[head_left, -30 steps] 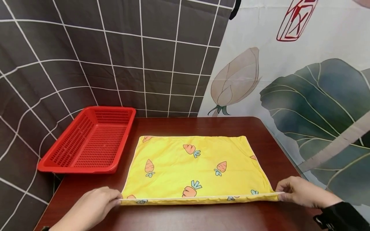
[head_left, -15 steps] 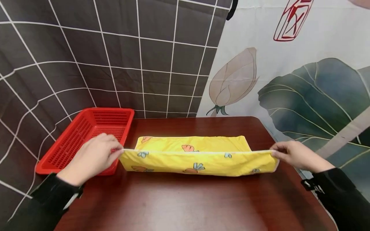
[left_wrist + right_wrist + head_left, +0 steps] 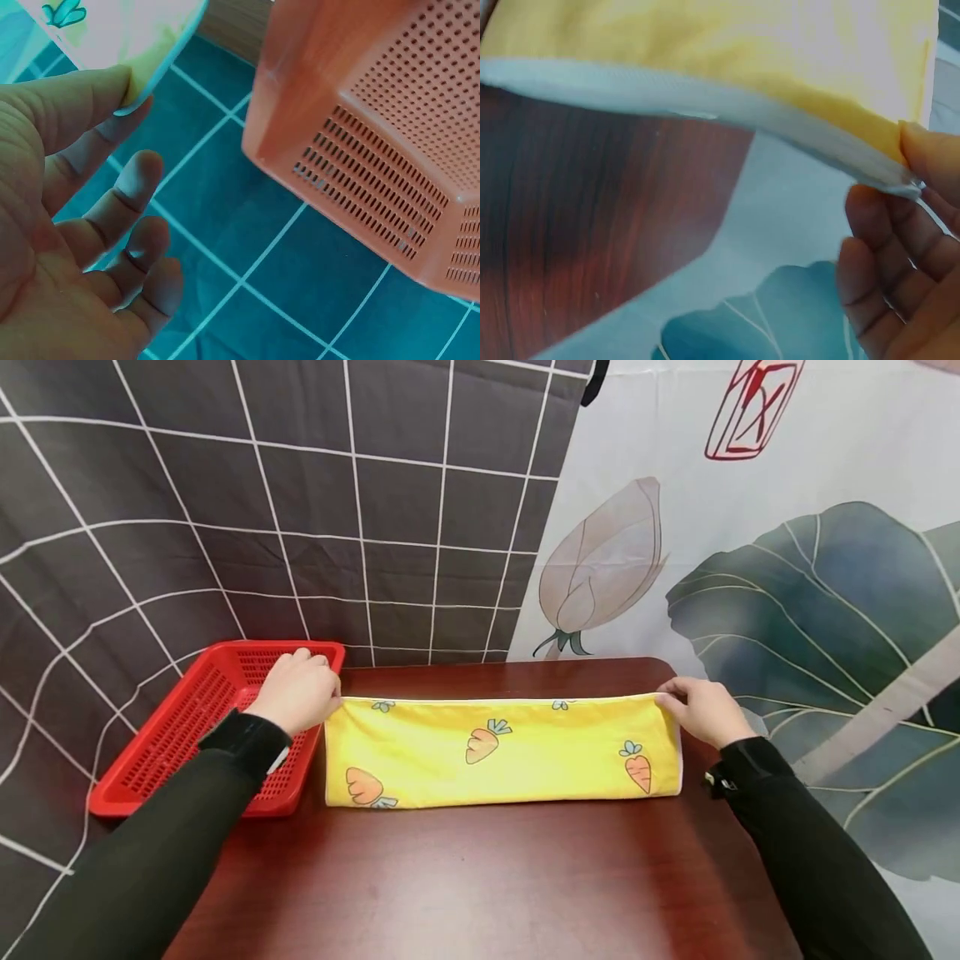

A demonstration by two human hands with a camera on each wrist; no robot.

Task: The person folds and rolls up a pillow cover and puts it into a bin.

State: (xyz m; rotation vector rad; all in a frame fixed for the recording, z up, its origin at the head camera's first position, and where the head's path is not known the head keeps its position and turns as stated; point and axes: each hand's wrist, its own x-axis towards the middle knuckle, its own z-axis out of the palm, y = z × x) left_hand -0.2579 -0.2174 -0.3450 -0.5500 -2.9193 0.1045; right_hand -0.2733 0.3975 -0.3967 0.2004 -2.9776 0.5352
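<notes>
A yellow cloth (image 3: pixel 502 750) printed with carrots stretches as a long strip across the dark red table (image 3: pixel 465 877), its white-trimmed edge at the far side. My left hand (image 3: pixel 302 691) pinches the far left corner between thumb and index finger; in the left wrist view the other fingers (image 3: pixel 135 187) stay loosely bent and hold nothing. At the far right corner, my right hand (image 3: pixel 703 710) pinches the cloth the same way. In the right wrist view the white edging (image 3: pixel 705 97) runs along to the thumb. The rear part of the cloth is hidden behind the strip.
A red perforated plastic basket (image 3: pixel 180 752) stands at the left of the table, partly behind the left forearm. Behind the table hang a dark grid-patterned curtain (image 3: pixel 300 485) and a white cloth with lotus prints (image 3: pixel 600 568).
Both hands have lifted the near edge of the cloth and carried it away to the far side. The flat rectangle now appears as a narrower strip, folded over.
</notes>
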